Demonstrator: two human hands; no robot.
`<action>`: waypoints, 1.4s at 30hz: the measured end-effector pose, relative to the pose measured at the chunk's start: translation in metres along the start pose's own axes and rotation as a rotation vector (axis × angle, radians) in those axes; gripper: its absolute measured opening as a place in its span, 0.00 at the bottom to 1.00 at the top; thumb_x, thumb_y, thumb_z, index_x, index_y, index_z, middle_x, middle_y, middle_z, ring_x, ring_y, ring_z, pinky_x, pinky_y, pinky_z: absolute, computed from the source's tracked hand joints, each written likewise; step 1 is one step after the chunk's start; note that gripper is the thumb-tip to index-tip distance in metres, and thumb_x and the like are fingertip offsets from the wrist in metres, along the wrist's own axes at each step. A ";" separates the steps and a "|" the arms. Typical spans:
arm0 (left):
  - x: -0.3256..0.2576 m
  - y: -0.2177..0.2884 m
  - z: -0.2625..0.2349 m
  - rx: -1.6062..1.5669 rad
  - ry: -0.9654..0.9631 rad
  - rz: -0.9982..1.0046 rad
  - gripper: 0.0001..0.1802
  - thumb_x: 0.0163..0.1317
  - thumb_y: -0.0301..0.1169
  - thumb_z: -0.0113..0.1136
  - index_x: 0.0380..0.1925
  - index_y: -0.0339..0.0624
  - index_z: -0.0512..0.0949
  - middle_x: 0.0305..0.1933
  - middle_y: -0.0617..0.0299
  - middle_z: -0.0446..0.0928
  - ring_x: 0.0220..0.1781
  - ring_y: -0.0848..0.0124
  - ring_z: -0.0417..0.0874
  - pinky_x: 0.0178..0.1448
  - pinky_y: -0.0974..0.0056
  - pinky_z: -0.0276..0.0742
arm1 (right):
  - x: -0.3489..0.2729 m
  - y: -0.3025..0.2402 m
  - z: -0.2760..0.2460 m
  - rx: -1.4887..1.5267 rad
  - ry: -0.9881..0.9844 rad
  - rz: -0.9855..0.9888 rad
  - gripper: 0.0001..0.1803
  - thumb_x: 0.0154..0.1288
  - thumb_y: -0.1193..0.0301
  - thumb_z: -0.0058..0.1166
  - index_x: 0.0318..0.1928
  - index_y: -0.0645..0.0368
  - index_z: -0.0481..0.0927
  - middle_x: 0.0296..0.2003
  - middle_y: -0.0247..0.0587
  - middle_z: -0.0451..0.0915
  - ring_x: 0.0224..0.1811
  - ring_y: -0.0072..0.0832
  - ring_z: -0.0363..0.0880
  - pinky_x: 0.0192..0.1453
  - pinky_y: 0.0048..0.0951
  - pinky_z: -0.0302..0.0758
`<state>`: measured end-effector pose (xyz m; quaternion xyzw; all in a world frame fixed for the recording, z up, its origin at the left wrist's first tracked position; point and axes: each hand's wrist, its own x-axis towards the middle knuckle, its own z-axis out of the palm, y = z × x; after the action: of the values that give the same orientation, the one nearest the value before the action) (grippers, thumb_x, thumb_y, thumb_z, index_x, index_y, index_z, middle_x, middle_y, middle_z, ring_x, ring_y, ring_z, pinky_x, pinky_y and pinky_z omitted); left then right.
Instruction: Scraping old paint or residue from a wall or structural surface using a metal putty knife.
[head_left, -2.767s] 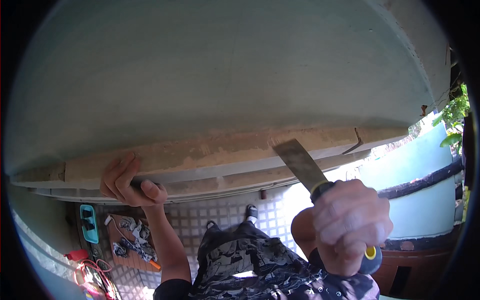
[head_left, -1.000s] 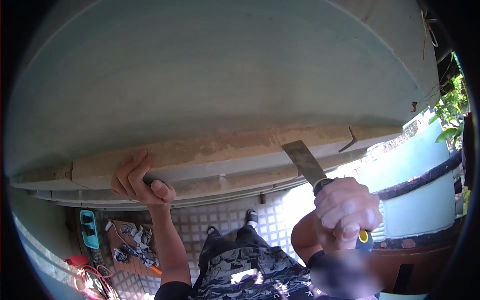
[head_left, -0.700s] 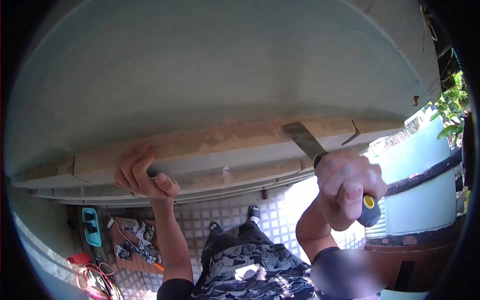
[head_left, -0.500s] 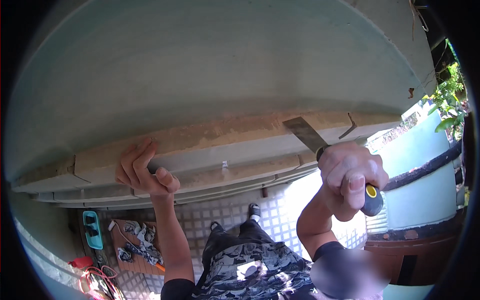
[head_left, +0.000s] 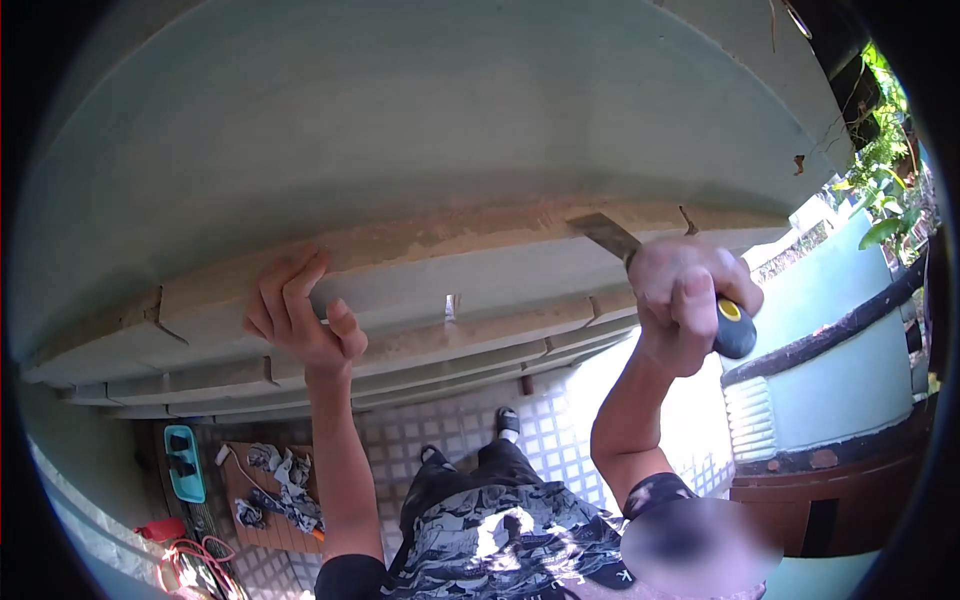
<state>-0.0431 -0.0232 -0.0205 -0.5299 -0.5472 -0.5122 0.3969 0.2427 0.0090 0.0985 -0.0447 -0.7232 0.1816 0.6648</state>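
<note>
My right hand [head_left: 690, 290] is closed round the dark grey and yellow handle of a putty knife [head_left: 606, 235]. Its flat metal blade points up and left, the tip at the worn, tan edge of a long ledge [head_left: 430, 242]. Whether the tip presses on the surface, I cannot tell. Farther left, my left hand [head_left: 305, 310] rests against the same ledge, fingertips bent over its edge and thumb apart, holding no tool. Patchy, scraped-looking marks run along the ledge between the two hands. Above it rises a smooth pale green wall [head_left: 420, 120].
More stepped ledges [head_left: 490, 332] lie under the first, over a tiled floor [head_left: 390, 440]. At lower left are a turquoise tray [head_left: 198, 490], a brown slatted surface [head_left: 285, 538] bearing crumpled rags [head_left: 292, 475], and a pink hose [head_left: 185, 548]. Green leaves [head_left: 885, 200] hang at right.
My right hand and the putty knife have shifted up in the picture, the blade lying flatter. My left hand sits slightly higher and to the right, and the view has shifted a little.
</note>
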 end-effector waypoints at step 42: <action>0.000 0.010 -0.007 0.034 -0.040 -0.069 0.20 0.68 0.49 0.44 0.44 0.48 0.78 0.47 0.64 0.78 0.54 0.61 0.74 0.57 0.58 0.58 | 0.008 0.000 0.016 0.123 0.074 0.058 0.12 0.64 0.77 0.43 0.22 0.60 0.65 0.11 0.32 0.63 0.10 0.18 0.56 0.14 0.23 0.53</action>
<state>-0.0341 -0.0306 -0.0182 -0.5139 -0.5816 -0.5057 0.3767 0.2262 0.0083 0.1053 -0.0314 -0.6842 0.2433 0.6868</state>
